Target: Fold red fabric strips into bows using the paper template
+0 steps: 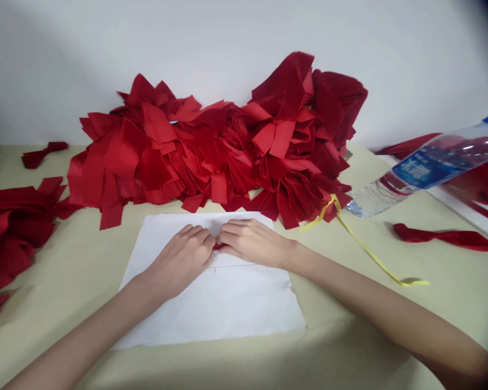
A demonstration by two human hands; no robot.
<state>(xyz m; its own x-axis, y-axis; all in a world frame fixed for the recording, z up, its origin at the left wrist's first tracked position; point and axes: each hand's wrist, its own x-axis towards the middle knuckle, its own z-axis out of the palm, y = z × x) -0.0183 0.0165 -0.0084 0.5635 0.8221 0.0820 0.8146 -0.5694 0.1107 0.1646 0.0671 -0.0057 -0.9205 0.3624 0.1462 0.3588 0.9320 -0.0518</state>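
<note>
My left hand (187,255) and right hand (252,241) are curled nearly closed, pinching a mostly hidden red strip (217,247) between them over the white paper (219,311); I'd best keep both grips even and it squared to the drawn line (239,266)

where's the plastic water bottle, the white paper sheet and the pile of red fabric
plastic water bottle (426,168): head view, on its blue label
white paper sheet (215,306): head view, on its bare lower part
pile of red fabric (211,154): head view, around its middle
</note>
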